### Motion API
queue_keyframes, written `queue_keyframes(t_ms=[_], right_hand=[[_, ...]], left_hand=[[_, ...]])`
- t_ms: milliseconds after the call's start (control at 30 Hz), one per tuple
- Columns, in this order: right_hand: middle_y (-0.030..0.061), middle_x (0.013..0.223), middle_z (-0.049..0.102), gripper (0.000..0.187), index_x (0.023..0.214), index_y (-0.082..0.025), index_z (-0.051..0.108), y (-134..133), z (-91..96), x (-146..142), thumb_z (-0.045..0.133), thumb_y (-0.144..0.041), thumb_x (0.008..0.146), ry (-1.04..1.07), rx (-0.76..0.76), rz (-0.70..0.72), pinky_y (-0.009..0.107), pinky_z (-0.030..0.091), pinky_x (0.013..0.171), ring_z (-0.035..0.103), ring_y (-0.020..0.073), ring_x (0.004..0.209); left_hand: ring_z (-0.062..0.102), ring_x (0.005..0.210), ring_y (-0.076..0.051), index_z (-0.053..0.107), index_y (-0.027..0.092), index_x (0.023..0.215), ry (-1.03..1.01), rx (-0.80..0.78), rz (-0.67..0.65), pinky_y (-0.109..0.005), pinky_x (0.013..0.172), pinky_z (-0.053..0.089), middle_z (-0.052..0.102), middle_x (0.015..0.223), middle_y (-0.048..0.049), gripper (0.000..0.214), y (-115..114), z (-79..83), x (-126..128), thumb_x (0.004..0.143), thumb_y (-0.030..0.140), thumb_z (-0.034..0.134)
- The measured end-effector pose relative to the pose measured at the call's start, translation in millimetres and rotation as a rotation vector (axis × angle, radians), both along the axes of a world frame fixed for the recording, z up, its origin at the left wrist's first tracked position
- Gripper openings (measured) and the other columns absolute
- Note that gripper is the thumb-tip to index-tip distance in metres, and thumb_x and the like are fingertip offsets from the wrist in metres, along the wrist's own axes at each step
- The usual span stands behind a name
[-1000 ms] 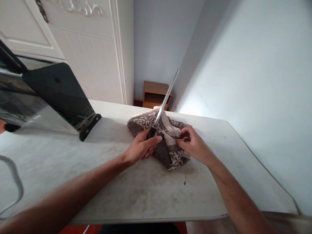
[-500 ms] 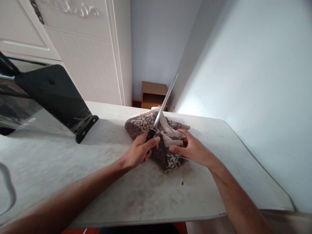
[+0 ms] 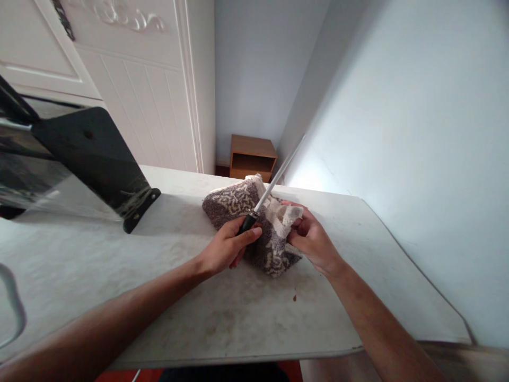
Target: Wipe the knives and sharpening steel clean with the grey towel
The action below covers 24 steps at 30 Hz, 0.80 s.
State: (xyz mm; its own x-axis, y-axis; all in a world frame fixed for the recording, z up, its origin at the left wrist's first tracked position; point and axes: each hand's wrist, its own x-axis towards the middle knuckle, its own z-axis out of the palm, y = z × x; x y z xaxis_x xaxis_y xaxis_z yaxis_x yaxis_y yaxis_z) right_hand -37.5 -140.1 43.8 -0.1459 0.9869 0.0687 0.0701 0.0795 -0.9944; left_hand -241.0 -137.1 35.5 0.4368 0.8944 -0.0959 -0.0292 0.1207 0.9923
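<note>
My left hand [image 3: 226,248] is closed around the black handle of a long steel rod [image 3: 278,176] that slants up and to the right. A grey and cream patterned towel [image 3: 238,204] lies bunched on the white table [image 3: 222,313]. My right hand [image 3: 312,239] grips a fold of the towel and holds it against the lower part of the rod, just above the handle. The rod's tip reaches up in front of the pale wall.
A black and shiny machine part [image 3: 91,159] overhangs the table at the left. A white panelled door [image 3: 131,74] stands behind it. A small wooden cabinet [image 3: 252,156] sits on the floor beyond the table. A thin grey cable loop [image 3: 14,313] lies at the far left edge.
The rod has tilted lower and further to the right. My right hand has lifted the towel fold from the table up against the rod.
</note>
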Motion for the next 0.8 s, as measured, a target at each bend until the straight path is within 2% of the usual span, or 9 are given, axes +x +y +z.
queue_keyframes(t_ms=[133, 267, 333, 400, 467, 500, 567, 667, 800], right_hand=[[0.0043, 0.106, 0.071, 0.058, 0.113, -0.028, 0.054, 3, -4.4, -6, 0.083, -0.043, 0.064, 0.134, -0.078, -0.038, 0.039, 0.058, 0.081, 0.069, 0.0239, 0.095], [0.0045, 0.105, 0.070, 0.065, 0.103, -0.026, 0.058, 11, -16.1, -4, 0.092, -0.041, 0.049, 0.103, -0.021, -0.170, 0.037, 0.058, 0.080, 0.068, 0.0228, 0.095], [0.0013, 0.086, 0.070, 0.061, 0.091, -0.024, 0.059, 13, -20.0, -2, 0.093, -0.045, 0.044, 0.031, 0.004, -0.249, 0.031, 0.058, 0.066, 0.067, 0.0190, 0.077], [-0.0042, 0.060, 0.061, 0.055, 0.077, -0.023, 0.055, 12, -20.6, -1, 0.090, -0.054, 0.048, -0.071, -0.042, -0.276, 0.024, 0.047, 0.043, 0.057, 0.0136, 0.050], [-0.0065, 0.045, 0.051, 0.052, 0.069, -0.023, 0.051, 9, -17.9, -1, 0.081, -0.065, 0.058, -0.163, -0.136, -0.218, 0.022, 0.033, 0.032, 0.043, 0.0108, 0.034], [-0.0054, 0.043, 0.051, 0.052, 0.067, -0.022, 0.052, 7, -15.8, -1, 0.075, -0.069, 0.064, -0.177, -0.173, -0.170, 0.022, 0.031, 0.031, 0.042, 0.0111, 0.033], [-0.0001, 0.054, 0.060, 0.054, 0.069, -0.021, 0.057, 3, -11.2, -3, 0.064, -0.074, 0.072, -0.115, -0.193, -0.056, 0.025, 0.042, 0.038, 0.054, 0.0147, 0.043], [0.0061, 0.084, 0.070, 0.060, 0.087, -0.021, 0.064, -2, -7.5, -5, 0.058, -0.079, 0.074, 0.044, -0.172, 0.142, 0.032, 0.056, 0.065, 0.067, 0.0208, 0.076], [0.0066, 0.102, 0.068, 0.065, 0.107, -0.023, 0.059, -6, -12.5, -11, 0.077, -0.069, 0.064, 0.040, -0.133, 0.237, 0.034, 0.055, 0.081, 0.066, 0.0230, 0.094]], left_hand=[[0.035, 0.033, -0.006, 0.056, 0.015, 0.087, -0.032, 0.042, 0.050, -0.018, 0.033, 0.024, 0.042, 0.044, 0.0091, 0.034, 2, -0.9, -1, 0.082, 0.048, 0.065], [0.035, 0.032, -0.006, 0.057, 0.015, 0.089, -0.053, 0.032, 0.060, -0.019, 0.031, 0.023, 0.042, 0.045, 0.0089, 0.035, 3, -1.8, -1, 0.081, 0.048, 0.067], [0.035, 0.032, -0.006, 0.057, 0.015, 0.088, -0.055, 0.021, 0.059, -0.019, 0.032, 0.022, 0.042, 0.045, 0.0087, 0.035, 2, -1.8, -1, 0.081, 0.047, 0.067], [0.035, 0.033, -0.006, 0.057, 0.015, 0.087, -0.057, 0.013, 0.060, -0.019, 0.032, 0.022, 0.042, 0.045, 0.0084, 0.035, 1, -1.3, -1, 0.081, 0.047, 0.067], [0.035, 0.034, -0.007, 0.056, 0.015, 0.087, -0.061, 0.011, 0.061, -0.019, 0.034, 0.023, 0.042, 0.043, 0.0083, 0.035, 0, -0.6, 0, 0.082, 0.048, 0.066], [0.036, 0.034, -0.007, 0.056, 0.015, 0.087, -0.060, 0.012, 0.060, -0.019, 0.034, 0.023, 0.042, 0.042, 0.0083, 0.035, -1, -0.3, 0, 0.082, 0.048, 0.065], [0.037, 0.034, -0.008, 0.054, 0.016, 0.085, -0.050, 0.020, 0.062, -0.020, 0.035, 0.024, 0.042, 0.041, 0.0078, 0.034, 0, -0.4, -1, 0.084, 0.050, 0.062], [0.038, 0.036, -0.008, 0.051, 0.017, 0.080, -0.009, 0.047, 0.095, -0.020, 0.037, 0.025, 0.044, 0.040, 0.0068, 0.034, 1, -2.0, -1, 0.086, 0.050, 0.060], [0.040, 0.039, -0.008, 0.050, 0.018, 0.081, 0.037, 0.093, 0.119, -0.019, 0.039, 0.028, 0.046, 0.043, 0.0063, 0.035, 4, -4.6, -3, 0.088, 0.051, 0.056]])
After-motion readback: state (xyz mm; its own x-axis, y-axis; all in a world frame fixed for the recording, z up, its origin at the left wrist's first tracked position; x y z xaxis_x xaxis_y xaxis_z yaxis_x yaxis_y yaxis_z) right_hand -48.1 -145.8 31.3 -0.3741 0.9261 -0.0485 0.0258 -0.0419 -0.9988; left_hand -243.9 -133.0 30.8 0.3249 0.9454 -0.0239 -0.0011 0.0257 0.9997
